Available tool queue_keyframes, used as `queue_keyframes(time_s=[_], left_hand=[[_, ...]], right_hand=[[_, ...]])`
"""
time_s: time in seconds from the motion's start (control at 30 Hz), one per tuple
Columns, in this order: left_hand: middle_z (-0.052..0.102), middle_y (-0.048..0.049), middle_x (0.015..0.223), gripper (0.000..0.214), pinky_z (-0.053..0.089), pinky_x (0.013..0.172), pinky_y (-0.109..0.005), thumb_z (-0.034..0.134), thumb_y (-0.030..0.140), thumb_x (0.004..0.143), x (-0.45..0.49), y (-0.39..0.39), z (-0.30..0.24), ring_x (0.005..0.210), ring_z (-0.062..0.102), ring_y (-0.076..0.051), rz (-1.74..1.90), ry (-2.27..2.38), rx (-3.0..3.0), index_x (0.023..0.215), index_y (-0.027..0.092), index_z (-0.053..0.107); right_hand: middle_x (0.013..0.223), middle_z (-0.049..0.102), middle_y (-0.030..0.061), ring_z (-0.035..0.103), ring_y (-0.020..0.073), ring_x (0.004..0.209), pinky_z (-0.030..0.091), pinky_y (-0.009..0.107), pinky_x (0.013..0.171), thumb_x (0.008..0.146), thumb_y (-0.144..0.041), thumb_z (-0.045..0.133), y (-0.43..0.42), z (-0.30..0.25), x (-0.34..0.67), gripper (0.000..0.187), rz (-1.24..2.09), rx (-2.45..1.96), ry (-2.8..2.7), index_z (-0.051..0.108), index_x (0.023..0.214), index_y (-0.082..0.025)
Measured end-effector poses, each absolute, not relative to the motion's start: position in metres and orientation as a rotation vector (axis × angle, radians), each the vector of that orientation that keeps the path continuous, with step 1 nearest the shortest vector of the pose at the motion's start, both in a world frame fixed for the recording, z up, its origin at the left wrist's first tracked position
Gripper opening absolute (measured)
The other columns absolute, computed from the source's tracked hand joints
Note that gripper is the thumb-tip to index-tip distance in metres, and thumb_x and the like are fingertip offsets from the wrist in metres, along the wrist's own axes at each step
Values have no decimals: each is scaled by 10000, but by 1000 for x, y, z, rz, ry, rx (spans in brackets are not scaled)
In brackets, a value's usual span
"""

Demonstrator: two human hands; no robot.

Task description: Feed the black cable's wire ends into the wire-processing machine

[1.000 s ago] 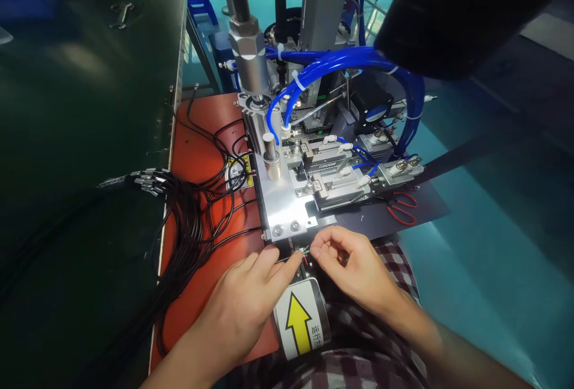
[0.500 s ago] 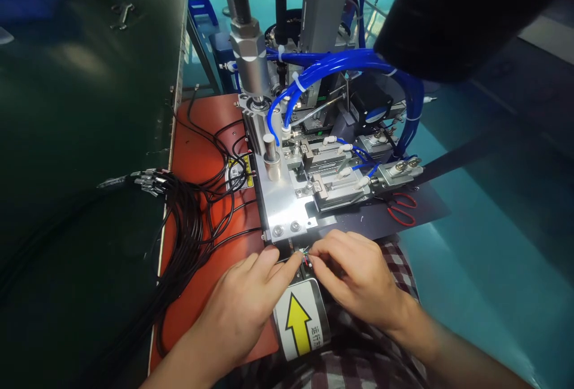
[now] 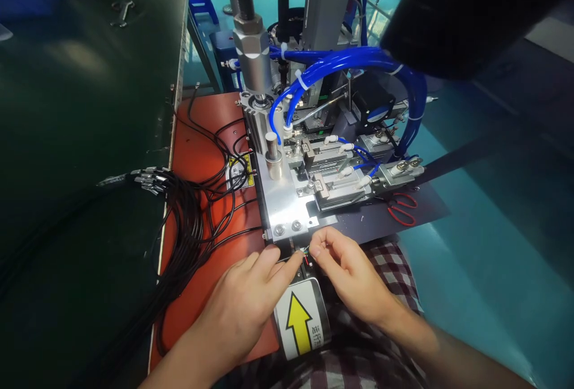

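My left hand rests on the orange mat with its fingers closed, pinching the end of a thin black cable at the machine's front edge. My right hand meets it from the right, thumb and forefinger pinched on the tiny coloured wire ends of that cable. Both hands sit just below the metal plate of the pneumatic fixture. A yellow arrow label lies under my wrists.
A bundle of black cables with metal plug ends lies on the left of the mat. Blue air hoses loop over the machine. Red-handled scissors lie to the right. A dark green bench lies to the left.
My right hand's fingers curled over the wire ends half a second ago and now have drawn back slightly into a pinch. The left hand has stayed in place.
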State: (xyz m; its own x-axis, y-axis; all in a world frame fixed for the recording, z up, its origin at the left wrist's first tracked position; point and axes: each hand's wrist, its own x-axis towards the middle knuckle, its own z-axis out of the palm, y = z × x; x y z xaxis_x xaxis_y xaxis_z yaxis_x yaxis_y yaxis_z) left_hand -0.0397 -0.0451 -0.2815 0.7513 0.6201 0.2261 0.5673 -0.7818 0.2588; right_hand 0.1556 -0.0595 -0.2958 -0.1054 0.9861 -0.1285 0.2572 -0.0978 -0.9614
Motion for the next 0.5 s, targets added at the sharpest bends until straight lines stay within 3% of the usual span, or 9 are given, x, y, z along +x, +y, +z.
queue_keyframes(time_s=[0.5], left_hand=[[538, -55, 796, 389, 484, 487, -274, 294, 65, 928, -40, -44, -281, 618, 531, -175, 456, 956, 2797, 1249, 113, 508]], right_hand=[[716, 497, -16, 472, 159, 662, 390, 296, 620, 949, -270, 423, -62, -303, 150, 181, 1168, -1489, -1413, 473, 783, -217]])
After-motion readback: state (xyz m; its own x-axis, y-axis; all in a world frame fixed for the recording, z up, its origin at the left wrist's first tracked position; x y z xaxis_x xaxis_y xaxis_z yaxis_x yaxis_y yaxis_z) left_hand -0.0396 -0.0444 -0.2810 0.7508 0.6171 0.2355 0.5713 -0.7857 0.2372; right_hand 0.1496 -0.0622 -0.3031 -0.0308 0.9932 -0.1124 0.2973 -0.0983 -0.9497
